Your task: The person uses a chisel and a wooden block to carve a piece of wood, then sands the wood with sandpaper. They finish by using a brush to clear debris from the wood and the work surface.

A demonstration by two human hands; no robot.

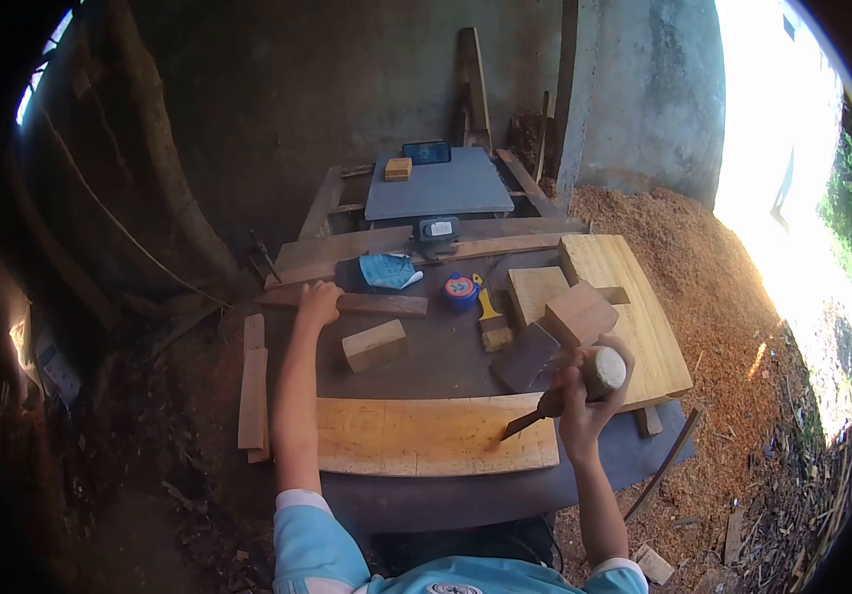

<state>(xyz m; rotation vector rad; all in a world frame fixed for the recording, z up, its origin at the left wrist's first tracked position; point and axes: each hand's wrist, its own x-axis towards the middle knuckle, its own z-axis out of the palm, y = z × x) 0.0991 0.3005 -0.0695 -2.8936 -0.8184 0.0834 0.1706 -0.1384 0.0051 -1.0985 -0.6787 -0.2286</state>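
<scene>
Chisel sits in the right hand, its blade slanting down and to the left so that the tip rests on the top face of the long pale plank near that plank's right end. The same hand also grips a round-headed wooden mallet, whose pale end face points up and right; the fingers are wrapped tight around both handles together. The plank lies crosswise at the near edge of the desk, its long axis running left to right, so the chisel's tip meets it at an angle rather than along its length. The right hand is much the nearer of the two to this contact point, the forearm rising from the lower right with the wrist bent inward.

The left hand is stretched well away at the far left of the desk, fingers curled over the end of a dark wooden slat. Between the hands lie a small wood block, a tape measure, a brush and stacked offcuts. Sawdust covers the ground at right.
</scene>
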